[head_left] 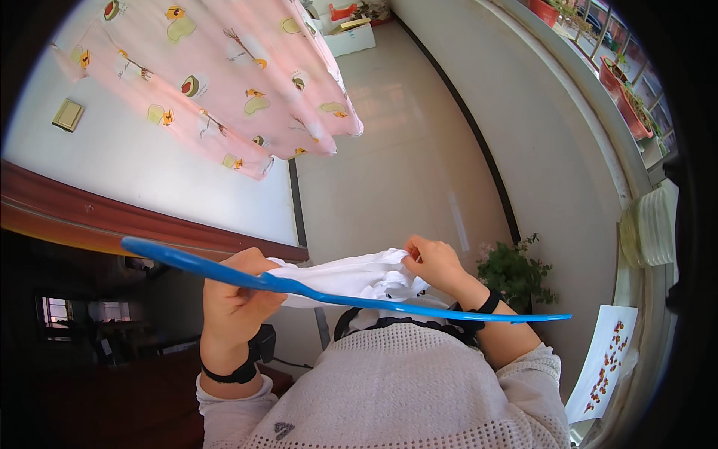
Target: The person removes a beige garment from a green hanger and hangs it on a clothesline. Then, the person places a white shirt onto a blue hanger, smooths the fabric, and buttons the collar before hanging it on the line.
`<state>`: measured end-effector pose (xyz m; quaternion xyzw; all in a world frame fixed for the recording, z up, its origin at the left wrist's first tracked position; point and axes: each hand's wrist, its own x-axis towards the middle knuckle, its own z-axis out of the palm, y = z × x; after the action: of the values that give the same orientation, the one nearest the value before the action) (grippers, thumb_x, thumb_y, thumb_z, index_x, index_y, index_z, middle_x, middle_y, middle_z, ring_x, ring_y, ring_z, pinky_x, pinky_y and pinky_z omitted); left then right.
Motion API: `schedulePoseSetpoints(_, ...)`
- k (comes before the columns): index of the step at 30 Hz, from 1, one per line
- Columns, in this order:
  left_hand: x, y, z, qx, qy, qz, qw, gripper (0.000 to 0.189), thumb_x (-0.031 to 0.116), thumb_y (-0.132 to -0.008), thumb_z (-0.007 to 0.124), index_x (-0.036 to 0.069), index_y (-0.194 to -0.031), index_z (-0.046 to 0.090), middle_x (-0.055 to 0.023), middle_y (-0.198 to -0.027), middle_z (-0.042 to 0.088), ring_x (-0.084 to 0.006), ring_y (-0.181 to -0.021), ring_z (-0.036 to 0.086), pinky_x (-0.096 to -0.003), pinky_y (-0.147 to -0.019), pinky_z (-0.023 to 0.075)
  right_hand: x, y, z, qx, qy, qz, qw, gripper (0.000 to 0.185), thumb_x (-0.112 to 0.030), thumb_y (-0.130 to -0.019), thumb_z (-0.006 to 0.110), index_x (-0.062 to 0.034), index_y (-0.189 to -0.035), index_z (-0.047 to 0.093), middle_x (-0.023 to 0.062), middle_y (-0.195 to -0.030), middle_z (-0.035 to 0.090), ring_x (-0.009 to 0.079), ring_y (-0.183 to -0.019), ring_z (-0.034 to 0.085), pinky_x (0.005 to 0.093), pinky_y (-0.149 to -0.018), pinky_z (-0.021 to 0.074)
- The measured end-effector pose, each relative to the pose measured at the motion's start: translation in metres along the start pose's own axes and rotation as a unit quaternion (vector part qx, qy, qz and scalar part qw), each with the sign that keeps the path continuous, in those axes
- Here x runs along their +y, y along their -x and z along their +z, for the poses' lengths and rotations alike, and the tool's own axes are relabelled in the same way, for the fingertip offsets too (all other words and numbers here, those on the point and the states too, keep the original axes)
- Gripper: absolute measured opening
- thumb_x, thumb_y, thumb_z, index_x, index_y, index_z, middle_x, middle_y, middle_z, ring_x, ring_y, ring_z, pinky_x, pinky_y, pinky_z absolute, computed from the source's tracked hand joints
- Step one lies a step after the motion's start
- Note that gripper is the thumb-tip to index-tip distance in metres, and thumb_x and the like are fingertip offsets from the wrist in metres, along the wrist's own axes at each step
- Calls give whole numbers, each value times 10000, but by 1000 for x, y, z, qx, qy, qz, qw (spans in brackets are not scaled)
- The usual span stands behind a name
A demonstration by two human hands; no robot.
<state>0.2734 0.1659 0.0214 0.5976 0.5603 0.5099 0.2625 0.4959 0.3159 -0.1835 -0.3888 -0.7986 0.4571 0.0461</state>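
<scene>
A long blue plastic clothes hanger [353, 303], seen nearly edge-on, stretches across in front of my chest. My left hand [240, 292] grips it left of its middle, together with one end of a white cloth garment [336, 278]. At the garment's other end, my right hand [429, 259] pinches its gathered edge between thumb and fingers. The cloth hangs bunched between both hands, partly behind the hanger. Its lower part is hidden by the hanger and my body.
A pink printed curtain [224, 84] hangs at the upper left. A leafy potted plant [513, 272] stands at the right. Along the window side are a stack of clear containers [650, 227], a white sheet with small reddish pieces [603, 365] and planters [634, 112]. A white box [353, 40] sits at the far end.
</scene>
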Motion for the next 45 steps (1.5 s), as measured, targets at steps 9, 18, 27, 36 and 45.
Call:
schedulePoseSetpoints(9, -10, 2, -12, 56, 4, -43, 997, 339, 336, -843, 702, 11, -902, 626, 39, -703, 526, -23, -601, 412, -188, -531, 284, -2, 9, -20, 7, -502, 30, 864, 237, -206, -923, 488, -37, -1063, 579, 75, -981, 648, 187, -853, 643, 308, -795, 530)
schedulePoseSetpoints(18, -29, 3, -15, 83, -61, -76, 992, 371, 380, -899, 619, 9, -899, 620, 51, -676, 494, -23, -625, 371, -185, -556, 278, -14, 15, -51, 86, -647, 35, 757, 175, -246, -934, 531, -120, -1057, 526, 8, -921, 596, 115, -857, 593, 267, -693, 511)
schedulePoseSetpoints(27, -38, 4, -9, 112, -103, -95, 984, 302, 292, -901, 637, -10, -891, 625, 34, -677, 505, -38, -637, 389, -197, -568, 312, -10, 23, -78, 136, -673, -13, 727, 128, -239, -922, 574, -128, -903, 512, -11, -863, 587, 94, -792, 580, 249, -688, 497)
schedulePoseSetpoints(36, -36, 1, 6, 112, -243, -64, 961, 200, 174, -850, 688, -19, -893, 657, -32, -657, 549, -81, -582, 436, -224, -526, 329, -4, 25, -81, 239, -599, -26, 763, 112, -189, -925, 535, -110, -861, 487, -36, -771, 509, 52, -689, 478, 201, -617, 399)
schedulePoseSetpoints(45, -37, -3, 18, 101, -383, -3, 918, 173, 103, -785, 719, 25, -938, 697, -61, -620, 538, -140, -510, 469, -259, -467, 345, -7, 26, -74, 314, -458, -75, 828, 162, -192, -961, 534, -85, -858, 472, -52, -734, 482, 18, -637, 410, 174, -558, 351)
